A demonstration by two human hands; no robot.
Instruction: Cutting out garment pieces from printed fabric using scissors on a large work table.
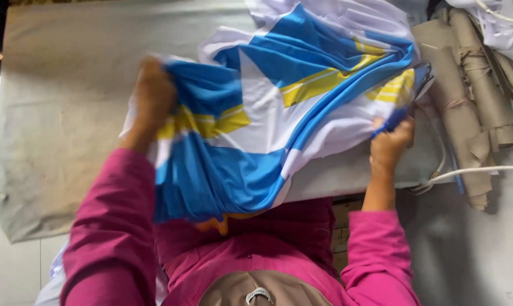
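Head view, single frame. Person in pink sleeves stood at a padded table (58, 113) covered in grey cloth, which filled the left and centre of the frame.

Left hand (153, 93), left of centre: fingers curled shut, bunching an edge of the blue, white and yellow fabric (268, 113). The knuckles faced the camera; the fingertips were hidden in the folds.

Right hand (390, 143), right of centre: fingers pressed together, pinching a blue corner of the same fabric between thumb and fingers.

Fabric: stretched between the two hands across the centre of the frame, crumpled, with its lower part hanging over the near table edge against the person's front. Its upper part lay on the table towards the top centre.

No container proper was seen. Nearest to one: a bundle of brown paper rolls (466, 96) lying at the upper right, just beside the right hand, some tied round with strips. Contents of the rolls could not be told. A white cord (483, 169) ran across them at the right edge. More white cloth (500, 28) sat in the top right corner.
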